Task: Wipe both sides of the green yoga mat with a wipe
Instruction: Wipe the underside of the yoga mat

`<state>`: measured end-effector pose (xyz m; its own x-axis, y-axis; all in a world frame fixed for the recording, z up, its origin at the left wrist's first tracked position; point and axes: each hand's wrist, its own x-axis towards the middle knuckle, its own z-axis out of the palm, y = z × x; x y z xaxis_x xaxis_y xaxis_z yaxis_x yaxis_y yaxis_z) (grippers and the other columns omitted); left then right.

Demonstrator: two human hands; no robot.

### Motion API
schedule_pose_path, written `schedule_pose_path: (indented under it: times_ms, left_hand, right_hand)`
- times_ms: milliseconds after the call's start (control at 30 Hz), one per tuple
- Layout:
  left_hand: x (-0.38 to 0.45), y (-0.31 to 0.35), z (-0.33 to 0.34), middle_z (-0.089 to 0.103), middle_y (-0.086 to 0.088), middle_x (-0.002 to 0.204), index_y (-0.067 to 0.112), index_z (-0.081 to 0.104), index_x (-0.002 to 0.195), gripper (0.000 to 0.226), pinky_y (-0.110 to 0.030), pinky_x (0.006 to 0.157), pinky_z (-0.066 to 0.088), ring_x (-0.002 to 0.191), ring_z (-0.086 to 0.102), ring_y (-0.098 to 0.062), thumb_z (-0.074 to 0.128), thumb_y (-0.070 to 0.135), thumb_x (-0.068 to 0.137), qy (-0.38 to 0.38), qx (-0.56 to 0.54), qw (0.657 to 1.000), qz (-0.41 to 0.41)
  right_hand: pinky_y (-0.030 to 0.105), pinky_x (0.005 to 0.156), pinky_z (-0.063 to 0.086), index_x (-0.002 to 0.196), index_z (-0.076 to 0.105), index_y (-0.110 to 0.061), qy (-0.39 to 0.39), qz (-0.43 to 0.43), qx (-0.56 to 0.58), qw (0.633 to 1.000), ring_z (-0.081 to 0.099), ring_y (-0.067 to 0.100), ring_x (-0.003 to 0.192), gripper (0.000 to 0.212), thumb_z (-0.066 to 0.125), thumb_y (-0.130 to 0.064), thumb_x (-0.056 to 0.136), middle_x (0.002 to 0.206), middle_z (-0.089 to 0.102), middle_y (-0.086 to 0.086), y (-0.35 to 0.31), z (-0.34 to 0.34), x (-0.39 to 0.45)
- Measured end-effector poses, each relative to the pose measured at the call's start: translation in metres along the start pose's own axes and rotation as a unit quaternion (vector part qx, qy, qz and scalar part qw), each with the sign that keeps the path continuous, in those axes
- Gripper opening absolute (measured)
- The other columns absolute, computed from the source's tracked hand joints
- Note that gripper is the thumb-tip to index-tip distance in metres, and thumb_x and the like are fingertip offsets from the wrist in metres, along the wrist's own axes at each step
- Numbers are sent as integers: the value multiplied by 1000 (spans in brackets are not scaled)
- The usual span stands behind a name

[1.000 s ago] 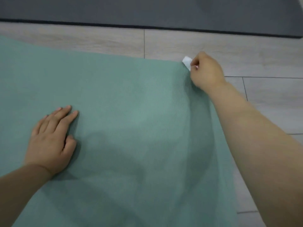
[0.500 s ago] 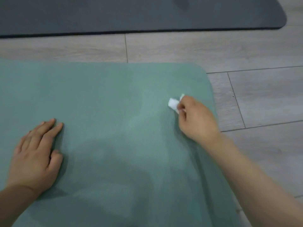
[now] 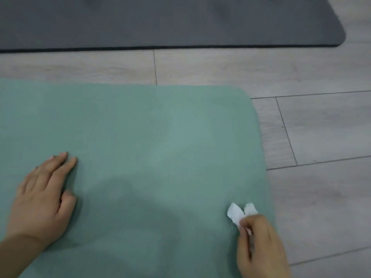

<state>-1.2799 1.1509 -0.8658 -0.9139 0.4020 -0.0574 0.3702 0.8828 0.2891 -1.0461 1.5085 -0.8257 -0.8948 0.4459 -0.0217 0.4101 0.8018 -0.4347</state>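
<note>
head view: the green yoga mat (image 3: 152, 149) is laid flat on the pale plank floor (image 3: 313, 127), its rounded far right corner in plain sight, and a dark grey mat (image 3: 160, 21) is spread well apart beyond it. the left hand (image 3: 43, 199) is pressed palm down on the near left part of the green surface, fingers straight and close together, nothing being held. the right hand (image 3: 261, 245) is curled round a small crumpled white wipe (image 3: 239, 214), which is pinched at the fingertips and set against the mat just inside the right edge, low in the frame.

compared with a second ago, the wipe has been drawn back from the far right corner, along the right edge, toward the body; half a second ago it was seen about midway down that edge. the left hand has been kept in much the same place as an anchor. a single pulling stroke along the right margin is therefore judged to be nearly finished. only the upper face is being treated, and it cannot be told how much of it has been covered, since no wet trace is clearly visible. the underside is judged to be untouched as yet, so the mat is expected to need turning over before the task can be counted as done.
</note>
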Motion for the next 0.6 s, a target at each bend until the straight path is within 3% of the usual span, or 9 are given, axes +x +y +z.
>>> schedule_pose_path:
  times_ms: [100,200,333,433,533,600]
  left_hand:
    - [0,-1,-1,28,7,154,14,44,145,69,-60,116,24,144,31,-35,35,28,78,-1,-1,1000,1]
    - [0,0,0,29,6,155,13,44,145,69,-61,115,25,144,31,-35,36,28,78,-2,-2,1000,5]
    - [-1,4,-4,39,-10,153,10,47,143,69,-60,114,26,141,35,-37,35,29,78,-3,14,1000,-6]
    - [-2,5,-6,40,-12,153,9,47,143,69,-62,113,27,140,36,-39,35,30,78,-10,14,1000,-3]
    - [-1,2,-3,33,2,153,9,47,143,69,-62,114,26,142,34,-37,35,29,77,-6,5,1000,3]
    - [0,3,-3,34,2,153,9,47,142,69,-62,114,26,142,33,-37,35,29,77,-6,1,1000,4]
  right_hand:
    - [32,55,42,82,50,-15,24,40,-10,999,58,34,67,13,42,-25,86,76,60,11,3,0,60]
    - [39,65,42,91,51,-5,76,58,-8,995,57,38,80,9,46,-13,91,87,60,18,2,7,190]
    - [31,67,36,97,51,-12,9,66,-31,997,56,32,90,12,43,-10,88,99,61,12,-1,-5,299]
    - [30,64,31,92,48,-14,12,82,-41,996,54,31,83,7,44,-9,88,88,55,8,7,-8,249]
    - [30,60,31,89,48,-12,31,79,-8,996,52,31,71,2,47,-10,90,79,54,8,21,-4,135]
    - [28,61,33,88,49,-17,24,80,13,996,51,26,67,4,46,-14,87,77,54,2,26,-11,65]
